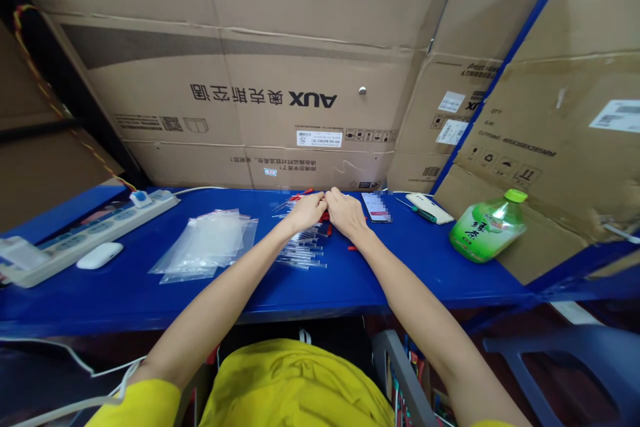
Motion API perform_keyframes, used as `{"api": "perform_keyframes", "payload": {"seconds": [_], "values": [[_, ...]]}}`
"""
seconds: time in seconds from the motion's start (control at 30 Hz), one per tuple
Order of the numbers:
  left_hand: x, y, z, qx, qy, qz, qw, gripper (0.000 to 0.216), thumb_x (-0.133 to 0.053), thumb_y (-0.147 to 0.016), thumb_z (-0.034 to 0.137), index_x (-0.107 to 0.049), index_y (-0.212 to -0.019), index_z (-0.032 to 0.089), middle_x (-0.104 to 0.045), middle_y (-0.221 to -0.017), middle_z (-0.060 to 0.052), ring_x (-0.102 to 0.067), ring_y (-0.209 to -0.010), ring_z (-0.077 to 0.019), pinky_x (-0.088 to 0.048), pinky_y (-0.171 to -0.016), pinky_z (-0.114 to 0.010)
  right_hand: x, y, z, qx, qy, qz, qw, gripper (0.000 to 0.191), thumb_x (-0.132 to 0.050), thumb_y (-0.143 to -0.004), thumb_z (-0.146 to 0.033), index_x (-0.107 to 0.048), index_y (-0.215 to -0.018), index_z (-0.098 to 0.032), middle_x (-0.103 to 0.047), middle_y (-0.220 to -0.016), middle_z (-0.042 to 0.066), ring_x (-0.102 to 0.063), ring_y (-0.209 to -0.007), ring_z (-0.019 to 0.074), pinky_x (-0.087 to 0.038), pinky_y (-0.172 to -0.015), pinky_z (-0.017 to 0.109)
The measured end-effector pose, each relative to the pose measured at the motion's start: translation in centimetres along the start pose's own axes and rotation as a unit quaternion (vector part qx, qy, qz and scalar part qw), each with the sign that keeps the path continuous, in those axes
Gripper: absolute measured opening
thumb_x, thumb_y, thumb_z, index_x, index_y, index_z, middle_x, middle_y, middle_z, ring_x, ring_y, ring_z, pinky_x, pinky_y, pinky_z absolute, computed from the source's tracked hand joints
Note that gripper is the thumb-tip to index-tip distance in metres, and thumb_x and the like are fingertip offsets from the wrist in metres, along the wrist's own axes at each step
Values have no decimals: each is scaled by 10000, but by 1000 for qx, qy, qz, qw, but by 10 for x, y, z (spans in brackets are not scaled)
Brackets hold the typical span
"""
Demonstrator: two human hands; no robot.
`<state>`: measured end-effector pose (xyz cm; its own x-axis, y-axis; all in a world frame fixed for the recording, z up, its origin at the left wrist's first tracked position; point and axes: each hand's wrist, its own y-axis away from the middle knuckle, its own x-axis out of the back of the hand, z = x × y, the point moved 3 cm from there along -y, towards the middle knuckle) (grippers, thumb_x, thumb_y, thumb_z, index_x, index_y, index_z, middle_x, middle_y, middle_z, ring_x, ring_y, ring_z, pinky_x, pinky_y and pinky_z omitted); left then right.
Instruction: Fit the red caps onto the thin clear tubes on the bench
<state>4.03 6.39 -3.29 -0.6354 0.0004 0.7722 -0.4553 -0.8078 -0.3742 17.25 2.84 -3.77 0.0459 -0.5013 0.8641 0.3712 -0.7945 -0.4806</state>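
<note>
My left hand (306,212) and my right hand (346,215) meet fingertip to fingertip near the back of the blue table (320,290). Both are closed in a pinch, and whatever lies between the fingers is hidden. Beneath and in front of them is a loose heap of thin clear plastic tubes (303,255). Small red pieces show around my fingers, and one red piece (352,248) lies apart, below my right hand. Left of the heap rests a stack of clear zip bags (213,240).
A phone (375,207), a green-handled screwdriver (424,213) and a pale flat case (433,207) lie to the right, before a green drink bottle (485,230). On the left are a power strip (107,223) and a white earbud case (100,255). Cardboard (250,127) walls the back.
</note>
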Motion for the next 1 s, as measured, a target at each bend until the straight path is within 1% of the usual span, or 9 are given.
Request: {"api": "perform_keyframes", "payload": {"seconds": [0.1,0.17,0.43,0.57,0.63,0.7,0.77,0.9,1.0], "values": [[-4,3,1,19,12,2,1000,281,-403,-967,196,-677,-918,165,-782,-1087,-143,-718,-996,-264,-504,-885,-351,-2,0,-2,-3,15,-2,1000,314,-313,-1107,-230,-619,-1131,-163,-668,-1134,122,-630,-880,196,-354,-717,314],[-4,5,2,27,15,2,1000,294,-386,-972,190,-672,-910,161,-776,-1079,-146,-710,-995,-262,-496,-897,-350,-2,0,-4,-10,24,5,1000,329,-302,-1116,-249,-622,-1116,-169,-674,-1115,105,-629,-856,184,-336,-698,311],[-3,12,10,15,33,21,999,249,-384,-937,148,-582,-790,185,-725,-878,-97,-650,-834,-228,-476,-801,-330,-2,1,0,-36,32,32,998,515,-226,-1144,-373,-677,-1002,-168,-710,-1011,80,-584,-707,138,-274,-654,309],[0,18,13,-44,-1,24,999,247,-361,-980,167,-536,-808,195,-679,-837,-77,-612,-780,-211,-465,-775,-330,0,2,3,-90,9,36,995,513,-261,-1140,-396,-708,-1013,-180,-729,-1019,66,-588,-689,129,-235,-610,313],[3,23,14,-91,-28,20,995,217,-372,-1013,200,-544,-881,193,-683,-890,-81,-621,-812,-214,-469,-789,-334,3,3,3,-126,-10,32,991,498,-289,-1135,-393,-726,-1010,-189,-738,-1011,58,-606,-701,127,-228,-600,306],[6,27,15,-119,-57,16,991,197,-379,-1045,235,-555,-971,188,-697,-973,-97,-645,-880,-224,-476,-807,-336,6,3,2,-159,-32,32,986,492,-311,-1130,-377,-747,-997,-193,-751,-1002,61,-636,-738,130,-248,-607,289],[9,31,17,-123,-98,16,987,216,-368,-1071,259,-566,-1028,184,-708,-1034,-112,-665,-943,-236,-479,-827,-343,9,3,0,-188,-54,36,980,496,-328,-1126,-367,-772,-988,-193,-767,-999,71,-670,-788,140,-289,-628,270],[11,34,27,-99,-201,20,974,240,-390,-1078,273,-605,-1050,171,-731,-1076,-116,-684,-1006,-261,-467,-890,-378,13,3,-4,-235,-84,26,968,547,-337,-1124,-399,-813,-960,-184,-798,-983,105,-720,-840,173,-378,-683,252],[9,34,35,-81,-233,23,969,226,-433,-1058,270,-628,-1027,161,-744,-1047,-115,-690,-1014,-270,-458,-907,-387,16,4,-6,-258,-79,14,963,578,-340,-1121,-423,-822,-931,-168,-809,-973,131,-741,-832,193,-419,-703,251]]}}
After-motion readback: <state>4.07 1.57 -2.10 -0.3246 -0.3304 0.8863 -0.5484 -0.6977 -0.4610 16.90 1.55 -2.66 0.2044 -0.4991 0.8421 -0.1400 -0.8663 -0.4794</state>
